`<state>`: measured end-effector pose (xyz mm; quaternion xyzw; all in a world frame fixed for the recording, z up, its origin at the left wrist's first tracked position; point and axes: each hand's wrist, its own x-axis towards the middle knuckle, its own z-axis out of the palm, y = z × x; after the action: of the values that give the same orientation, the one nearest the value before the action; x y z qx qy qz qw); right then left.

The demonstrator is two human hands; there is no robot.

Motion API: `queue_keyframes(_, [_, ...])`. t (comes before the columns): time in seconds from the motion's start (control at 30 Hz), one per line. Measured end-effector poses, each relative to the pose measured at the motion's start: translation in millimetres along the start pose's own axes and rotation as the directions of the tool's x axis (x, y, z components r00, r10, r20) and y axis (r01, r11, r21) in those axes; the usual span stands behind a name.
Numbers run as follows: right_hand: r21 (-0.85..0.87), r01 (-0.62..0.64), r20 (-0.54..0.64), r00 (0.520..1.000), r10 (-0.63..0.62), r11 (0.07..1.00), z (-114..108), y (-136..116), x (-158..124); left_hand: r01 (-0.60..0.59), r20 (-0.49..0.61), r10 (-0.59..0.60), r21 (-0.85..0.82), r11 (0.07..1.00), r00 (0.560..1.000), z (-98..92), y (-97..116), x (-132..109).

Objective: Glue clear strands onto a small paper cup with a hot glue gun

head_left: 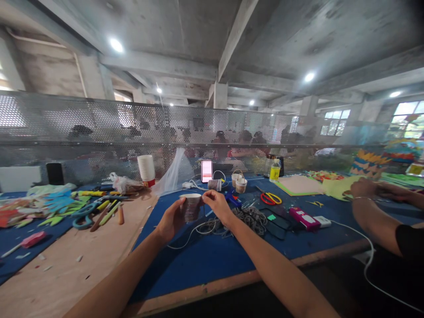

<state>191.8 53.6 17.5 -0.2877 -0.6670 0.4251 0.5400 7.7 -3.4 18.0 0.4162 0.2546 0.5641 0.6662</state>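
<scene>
We see a cup (191,210) banded crosswise in greyish brown below a white rim, and a heap of cord (254,219) in much the same muted shade against the deep blue cover (198,265) of a pinkish-tan bench (66,276). We also pick out scissors (266,198) with one red and one yellow handle, a magenta box (302,219) marked with white, a bright yellow bottle (274,171), and a grey panel (109,126) dotted all over with tiny holes.
</scene>
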Motion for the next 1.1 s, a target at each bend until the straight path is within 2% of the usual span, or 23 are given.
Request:
queue_keyframes(0.67, [0.185, -0.153, 0.086, 0.987, 0.139, 0.971, -2.9, -1.1, 0.8, 0.034, -0.024, -0.034, 0.014, 0.999, 0.999, -0.2, 1.5, -0.1])
queue_keyframes(0.9, [0.225, -0.157, 0.062, 0.987, 0.147, 0.962, -1.2, 3.3, 2.6, 0.015, -0.029, -0.014, 0.024, 1.000, 0.999, -1.4, -0.1, 1.6])
queue_keyframes(1.1, [0.264, -0.153, 0.028, 0.988, 0.151, 0.952, 0.1, 4.8, 3.3, 0.025, -0.057, -0.019, 0.114, 0.993, 0.998, -1.4, -1.1, 2.9])
